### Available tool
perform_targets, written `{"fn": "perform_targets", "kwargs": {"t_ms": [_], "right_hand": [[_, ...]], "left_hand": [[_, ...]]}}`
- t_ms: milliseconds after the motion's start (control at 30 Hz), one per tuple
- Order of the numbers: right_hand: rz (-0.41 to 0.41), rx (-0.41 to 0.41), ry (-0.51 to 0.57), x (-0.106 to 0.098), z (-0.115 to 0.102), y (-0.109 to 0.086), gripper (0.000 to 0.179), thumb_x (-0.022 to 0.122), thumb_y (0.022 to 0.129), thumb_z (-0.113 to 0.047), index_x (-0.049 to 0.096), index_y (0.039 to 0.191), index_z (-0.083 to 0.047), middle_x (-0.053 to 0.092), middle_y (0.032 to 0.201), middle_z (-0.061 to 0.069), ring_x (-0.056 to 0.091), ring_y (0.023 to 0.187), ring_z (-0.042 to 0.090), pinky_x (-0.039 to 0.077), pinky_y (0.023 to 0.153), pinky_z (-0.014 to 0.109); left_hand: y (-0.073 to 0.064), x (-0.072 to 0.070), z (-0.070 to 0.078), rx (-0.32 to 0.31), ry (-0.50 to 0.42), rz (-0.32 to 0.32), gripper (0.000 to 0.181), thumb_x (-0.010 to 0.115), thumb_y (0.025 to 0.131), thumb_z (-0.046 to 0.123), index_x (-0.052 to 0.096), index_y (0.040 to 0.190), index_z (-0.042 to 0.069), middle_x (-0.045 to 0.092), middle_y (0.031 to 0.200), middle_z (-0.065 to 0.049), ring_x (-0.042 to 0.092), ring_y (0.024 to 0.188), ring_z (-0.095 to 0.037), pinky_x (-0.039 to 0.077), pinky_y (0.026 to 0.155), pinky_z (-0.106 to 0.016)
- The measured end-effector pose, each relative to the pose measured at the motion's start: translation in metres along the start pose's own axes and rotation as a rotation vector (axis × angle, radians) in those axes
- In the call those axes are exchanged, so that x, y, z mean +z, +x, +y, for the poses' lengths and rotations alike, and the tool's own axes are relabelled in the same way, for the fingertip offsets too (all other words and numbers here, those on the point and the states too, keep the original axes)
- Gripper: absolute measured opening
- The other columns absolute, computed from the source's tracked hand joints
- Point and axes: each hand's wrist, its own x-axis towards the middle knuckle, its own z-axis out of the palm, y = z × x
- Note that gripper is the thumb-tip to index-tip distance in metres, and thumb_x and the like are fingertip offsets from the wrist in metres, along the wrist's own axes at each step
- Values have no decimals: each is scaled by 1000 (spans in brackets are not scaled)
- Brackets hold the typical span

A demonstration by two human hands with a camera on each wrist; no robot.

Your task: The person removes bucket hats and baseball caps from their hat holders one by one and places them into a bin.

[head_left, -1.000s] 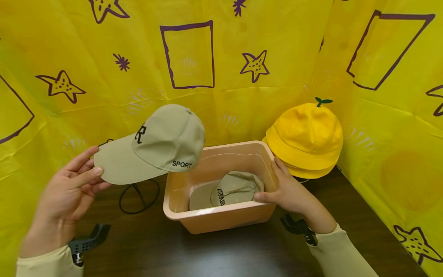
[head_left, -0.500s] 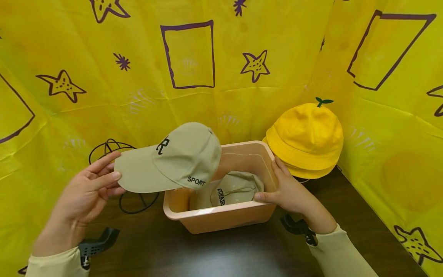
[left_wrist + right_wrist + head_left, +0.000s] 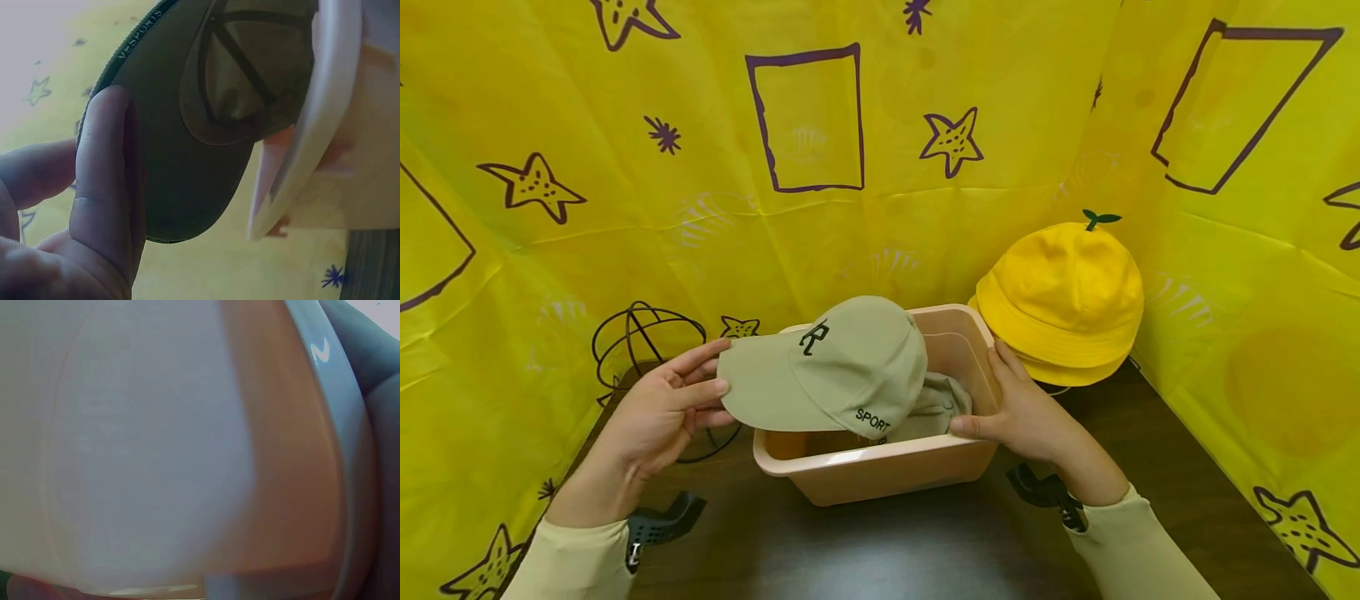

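My left hand (image 3: 655, 417) pinches the brim of a beige baseball cap (image 3: 857, 358) marked "R" and "SPORT", thumb on one face and fingers on the other. In the left wrist view the underside of this cap's brim (image 3: 175, 181) faces the camera. The cap's crown hangs over a peach plastic bin (image 3: 887, 473), partly covering a second beige cap (image 3: 940, 408) that lies inside. At the bin's right end my right hand (image 3: 1030, 408) grips the rim, thumb at the front corner. The bin's wall (image 3: 156, 437) fills most of the right wrist view.
A yellow bucket hat (image 3: 1067, 292) with a green sprout on top stands behind the bin's right end, other yellow brim under it. A black wire frame (image 3: 640, 333) stands at the back left. Yellow patterned cloth (image 3: 700, 233) walls the dark wooden table (image 3: 850, 550).
My left hand has carried the "SPORT" cap rightward and down, from beside the bin to over it. The right hand, the bin and the yellow hat have stayed in place.
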Motion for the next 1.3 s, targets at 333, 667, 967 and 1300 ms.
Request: {"fn": "perform_targets", "kwargs": {"t_ms": [333, 667, 967, 1300], "right_hand": [[-1, 11, 0, 0, -1, -1, 127, 81, 76, -59, 5, 158, 1, -3, 163, 22, 22, 141, 47, 26, 110, 61], [18, -18, 19, 1, 1, 0, 126, 82, 74, -59, 6, 160, -6, -1, 163, 19, 25, 140, 44, 28, 109, 61], [20, -50, 17, 1, 2, 3, 125, 81, 74, -60, 7, 160, -8, 0, 163, 19, 26, 140, 42, 28, 108, 63], [13, -43, 17, -1, 2, 3, 124, 81, 74, -59, 10, 160, -5, -1, 163, 21, 26, 139, 45, 28, 108, 62]], "left_hand": [[21, 24, -10, -155, 123, 25, 67, 56, 99, -5, 20, 155, -4, 60, 119, -10, 68, 92, -20, 58, 74, -34], [49, 38, -28, -294, 301, 68, 65, 55, 99, -5, 23, 156, -2, 50, 125, -20, 67, 90, -22, 58, 74, -37], [60, 54, -11, -336, 988, -84, 62, 72, 89, 6, 46, 144, -6, 59, 120, -22, 65, 88, -24, 58, 73, -38], [81, 87, 0, -46, 1583, -683, 38, 76, 88, 11, 69, 126, 9, 68, 108, -2, 63, 96, -20, 51, 82, -36]]}}
